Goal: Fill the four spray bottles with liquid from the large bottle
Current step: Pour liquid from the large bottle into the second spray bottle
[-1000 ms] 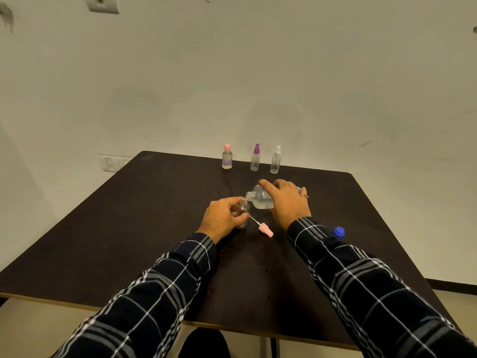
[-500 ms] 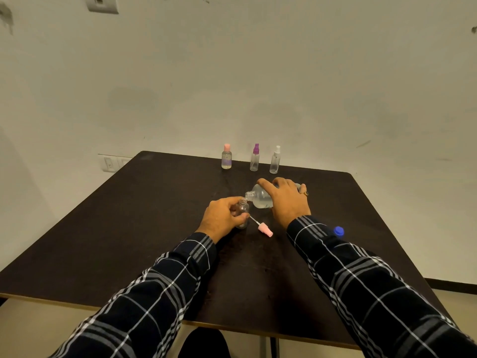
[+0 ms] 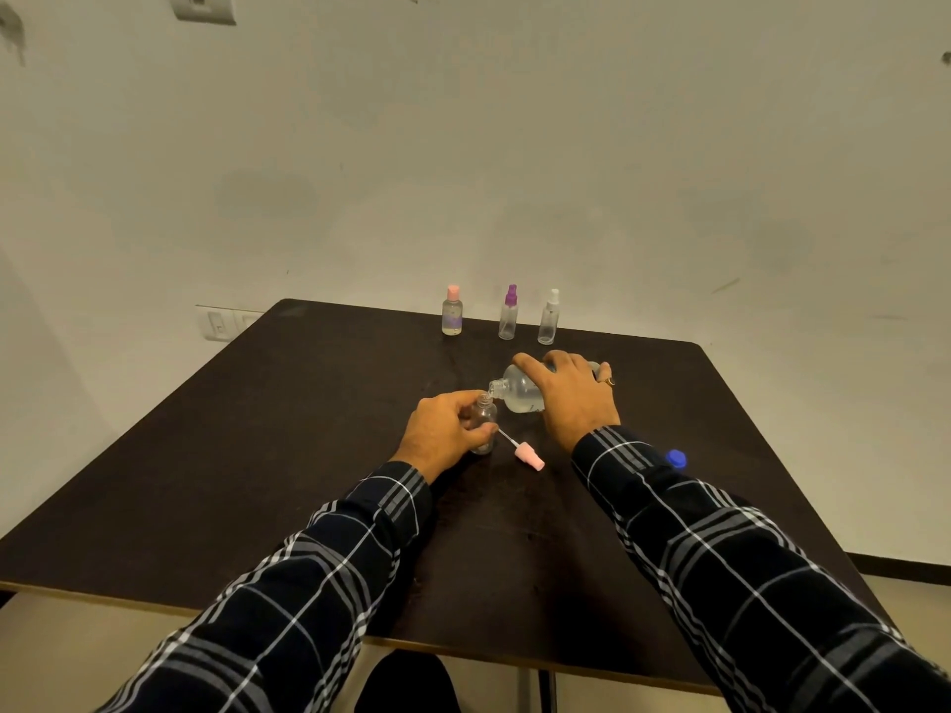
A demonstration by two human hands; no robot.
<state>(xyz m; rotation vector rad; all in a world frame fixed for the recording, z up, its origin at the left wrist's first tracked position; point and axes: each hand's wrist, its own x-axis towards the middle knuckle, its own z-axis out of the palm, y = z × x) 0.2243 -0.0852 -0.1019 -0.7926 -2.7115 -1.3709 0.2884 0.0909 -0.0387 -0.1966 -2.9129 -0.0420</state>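
A dark brown desk (image 3: 257, 455) stands against an off-white wall (image 3: 514, 146) with scuffs and faint stains. A white socket plate (image 3: 221, 324) sits just beyond the desk's far left corner, and another plate (image 3: 203, 5) is high above it. Right of the desk, dark skirting (image 3: 900, 566) meets pale floor (image 3: 921, 609).

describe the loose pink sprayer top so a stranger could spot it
On the dark table, find the small open bottle gripped by the left hand at the middle. Just right of it lies the pink sprayer top. Unlike the three tops on the far bottles, it lies flat with a thin white tube showing.
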